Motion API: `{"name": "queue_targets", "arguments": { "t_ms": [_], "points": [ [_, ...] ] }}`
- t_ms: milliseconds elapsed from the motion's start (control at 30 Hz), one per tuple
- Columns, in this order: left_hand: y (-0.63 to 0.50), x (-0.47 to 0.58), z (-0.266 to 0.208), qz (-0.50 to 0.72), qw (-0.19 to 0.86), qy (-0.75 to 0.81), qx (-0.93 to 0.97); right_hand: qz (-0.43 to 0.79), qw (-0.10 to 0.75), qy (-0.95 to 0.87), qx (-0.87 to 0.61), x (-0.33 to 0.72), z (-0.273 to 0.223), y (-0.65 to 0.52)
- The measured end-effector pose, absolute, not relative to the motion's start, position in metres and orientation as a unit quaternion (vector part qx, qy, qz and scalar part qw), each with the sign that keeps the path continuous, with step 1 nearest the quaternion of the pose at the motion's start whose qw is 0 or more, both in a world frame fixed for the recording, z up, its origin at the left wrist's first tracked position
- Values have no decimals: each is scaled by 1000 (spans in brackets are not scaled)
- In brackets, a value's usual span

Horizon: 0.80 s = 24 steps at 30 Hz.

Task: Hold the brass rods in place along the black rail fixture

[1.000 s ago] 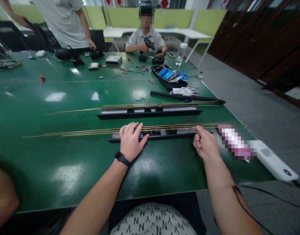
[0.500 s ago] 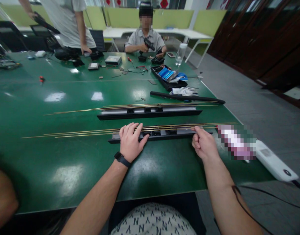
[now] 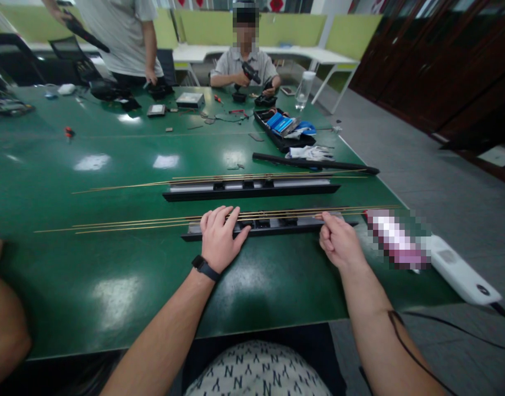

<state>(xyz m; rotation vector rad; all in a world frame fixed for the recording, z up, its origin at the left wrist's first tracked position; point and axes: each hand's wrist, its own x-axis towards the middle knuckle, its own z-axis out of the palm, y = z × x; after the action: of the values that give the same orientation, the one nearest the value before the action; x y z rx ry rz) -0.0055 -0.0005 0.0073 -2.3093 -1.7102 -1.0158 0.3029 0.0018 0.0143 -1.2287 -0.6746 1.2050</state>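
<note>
My left hand (image 3: 218, 237) lies palm down with fingers spread across several thin gold-coloured rods, over a long black-edged strip (image 3: 273, 231) with a pale inner face. Farther right, my right hand (image 3: 339, 237) is closed, thumb and forefinger pinching the right end of the nearest thin gold rod (image 3: 112, 230). That rod runs left beneath my left hand and sticks out well past the strip. Black blocks show inside the strip between my hands. Parallel behind it sits a second black-edged strip (image 3: 252, 193) with more thin rods along it.
Behind the strips lie a black bar (image 3: 314, 163), white gloves (image 3: 308, 153) and a black tray (image 3: 273, 137) holding blue items. A white power strip (image 3: 462, 269) is at the right edge. One person sits opposite with a drill (image 3: 250, 72); another stands left. Someone's arm (image 3: 7, 319) rests nearby.
My right hand has shifted slightly left, and the nearest rod has slid left with it. My left hand stays in place. The standing person's lowered hand has moved right.
</note>
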Motion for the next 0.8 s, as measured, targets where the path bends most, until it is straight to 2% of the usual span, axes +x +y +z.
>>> {"name": "queue_targets", "arguments": {
  "t_ms": [100, 300, 500, 700, 800],
  "points": [
    [0, -5, 8, -331, 40, -563, -756, 537, 587, -299, -526, 301, 14, 2],
    [0, -5, 8, -333, 40, -562, -756, 507, 616, -274, -538, 303, 14, 2],
    [0, -5, 7, -336, 43, -560, -756, 539, 575, -310, -532, 296, 13, 2],
    [0, -5, 7, -334, 42, -559, -758, 516, 610, -284, -530, 301, 13, 3],
    [0, -5, 7, -332, 48, -560, -758, 523, 601, -292, -529, 300, 13, 3]
  ]
}}
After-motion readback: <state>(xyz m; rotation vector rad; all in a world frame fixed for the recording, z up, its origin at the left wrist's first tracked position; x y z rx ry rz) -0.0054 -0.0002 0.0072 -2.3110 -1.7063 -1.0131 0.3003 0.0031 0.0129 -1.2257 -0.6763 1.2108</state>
